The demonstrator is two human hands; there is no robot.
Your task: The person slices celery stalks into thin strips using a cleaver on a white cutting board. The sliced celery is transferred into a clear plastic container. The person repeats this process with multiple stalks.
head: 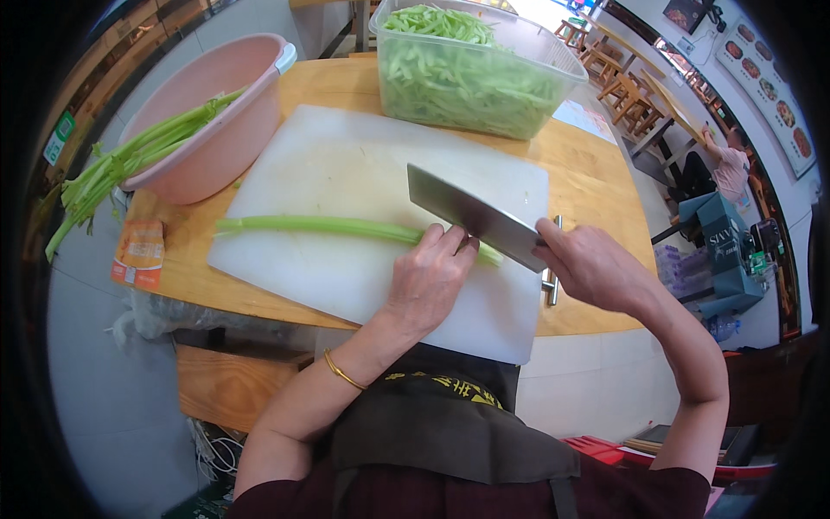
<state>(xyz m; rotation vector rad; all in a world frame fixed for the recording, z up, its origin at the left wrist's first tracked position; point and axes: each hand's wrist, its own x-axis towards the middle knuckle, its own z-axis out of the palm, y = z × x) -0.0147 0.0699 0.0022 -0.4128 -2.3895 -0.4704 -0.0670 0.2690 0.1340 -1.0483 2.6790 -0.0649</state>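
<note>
Celery stalks (324, 224) lie lengthwise across a white plastic cutting board (350, 162) on the wooden table. My left hand (431, 276) presses on the stalks near their right end, fingers curled. A cleaver (476, 217) is in my right hand (583, 259), its broad blade slanting over the celery just beside my left fingertips. The handle is mostly hidden by my right hand, and the blade hides part of the stalks' right end. More celery stalks (149, 149) hang over the rim of a pink plastic basin (253, 123) at the upper left.
A clear plastic tub (454, 84) full of cut celery stands behind the board. An orange packet (138, 253) lies at the table's left edge. A metal handle (553, 292) shows beside the board's right edge. Farther right, a person (729, 165) sits near a wooden table.
</note>
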